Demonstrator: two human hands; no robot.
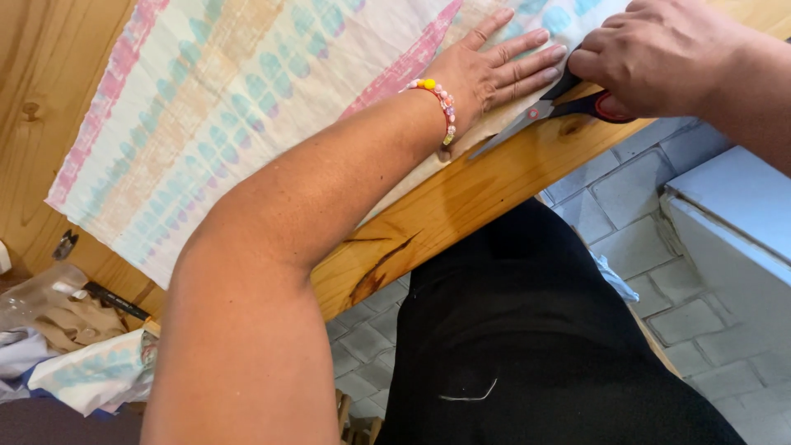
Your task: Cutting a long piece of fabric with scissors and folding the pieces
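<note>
Wooden table: one cloth, one scissors.

Cloth: crinkled matt weave, pastel print. Worktop: varnished knotty wood, slight sheen. Scissors: bright metal blades, glossy black plastic handles. Floor: rough grey pavers.

Bright even daylight, soft shadows, sharp focus, slight wide-angle stretch at edges.

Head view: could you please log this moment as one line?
left hand flat on fabric | right hand holding scissors | table
</note>
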